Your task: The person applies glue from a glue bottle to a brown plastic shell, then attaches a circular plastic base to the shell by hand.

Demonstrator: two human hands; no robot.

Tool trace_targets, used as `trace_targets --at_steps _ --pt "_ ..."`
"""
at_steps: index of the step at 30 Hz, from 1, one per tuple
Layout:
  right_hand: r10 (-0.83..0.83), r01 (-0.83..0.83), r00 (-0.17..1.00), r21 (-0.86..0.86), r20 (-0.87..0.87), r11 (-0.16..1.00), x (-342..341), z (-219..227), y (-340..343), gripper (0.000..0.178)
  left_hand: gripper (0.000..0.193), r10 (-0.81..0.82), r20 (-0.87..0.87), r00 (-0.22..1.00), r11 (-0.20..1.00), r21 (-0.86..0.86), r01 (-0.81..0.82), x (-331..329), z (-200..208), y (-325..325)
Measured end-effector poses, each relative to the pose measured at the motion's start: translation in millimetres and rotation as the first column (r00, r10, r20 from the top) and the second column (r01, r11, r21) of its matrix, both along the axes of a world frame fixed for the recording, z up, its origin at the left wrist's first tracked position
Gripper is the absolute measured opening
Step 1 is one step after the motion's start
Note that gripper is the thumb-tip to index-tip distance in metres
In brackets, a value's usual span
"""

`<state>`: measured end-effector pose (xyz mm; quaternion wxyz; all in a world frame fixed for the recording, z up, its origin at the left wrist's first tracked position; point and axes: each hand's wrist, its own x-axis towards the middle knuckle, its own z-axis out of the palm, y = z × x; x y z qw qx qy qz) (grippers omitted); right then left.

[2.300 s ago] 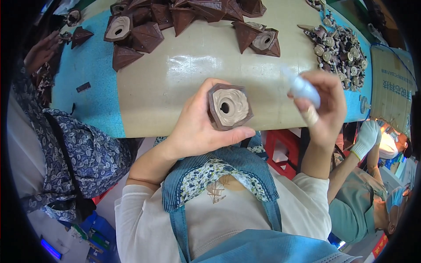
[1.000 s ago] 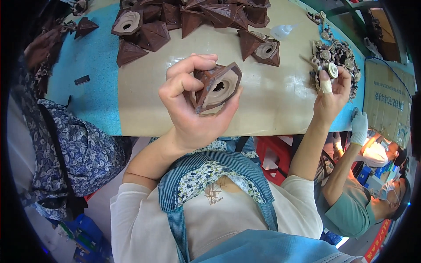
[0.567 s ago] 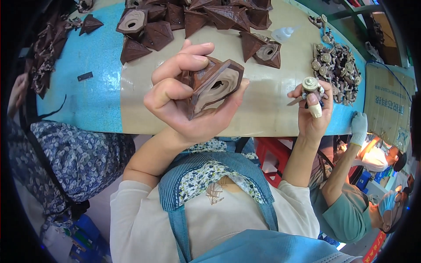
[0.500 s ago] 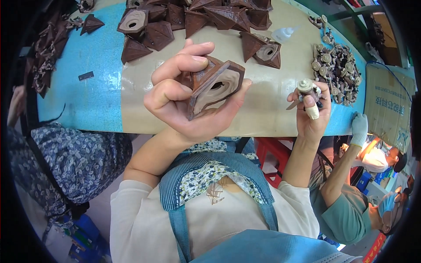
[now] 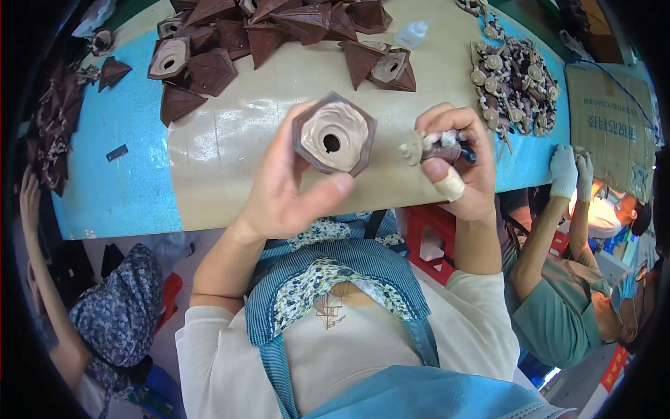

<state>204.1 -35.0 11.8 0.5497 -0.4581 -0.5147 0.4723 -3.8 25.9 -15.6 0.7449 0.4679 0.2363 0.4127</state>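
Note:
My left hand (image 5: 279, 199) is closed around a brown faceted pointed piece (image 5: 336, 133), its open end turned up. Inside is a pale, ringed hollow with a dark hole in the middle. To the right of it, my right hand (image 5: 466, 171) pinches a small figurine (image 5: 441, 148) with a pale round hat and a darker body. The hat faces the hollow piece, and a gap separates the two. A pale wrap covers my right thumb (image 5: 448, 183). Both hands are above the table's near edge; my fingers hide part of each thing.
A heap of brown pointed pieces (image 5: 234, 38) lies at the far side, with a small white squeeze bottle (image 5: 412, 33) nearby. Piled figurines (image 5: 516, 87) are at right, beside a cardboard sheet (image 5: 607, 126) and a co-worker's gloved hand (image 5: 564, 171). Another person's arm (image 5: 49, 286) is at left.
My left hand has turned the brown piece so its hollow faces up more squarely. The right hand has moved left and tipped the figurine sideways, hat toward the piece.

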Motion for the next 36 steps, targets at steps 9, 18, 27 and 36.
trace_targets --at_steps 9,18,27,36 --pt "0.108 -0.345 0.760 0.258 0.640 0.903 -18 23 14 0.036 0.055 -0.084 -0.347 0.934 0.922 0.329 0.205 -1 -3 -8" --pt "0.063 -0.603 0.342 0.168 0.937 0.780 -33 41 10 0.019 0.057 -0.090 -0.402 0.911 0.851 0.443 0.280 -4 -5 -13" --pt "0.204 -0.671 0.573 0.312 0.794 0.672 -33 12 0 0.019 0.057 -0.291 -0.288 0.912 0.811 0.432 0.395 -3 -22 -25" --pt "0.235 -0.607 0.618 0.265 0.751 0.749 -21 2 0 0.022 0.060 -0.198 -0.265 0.944 0.919 0.284 0.272 6 -33 -37"
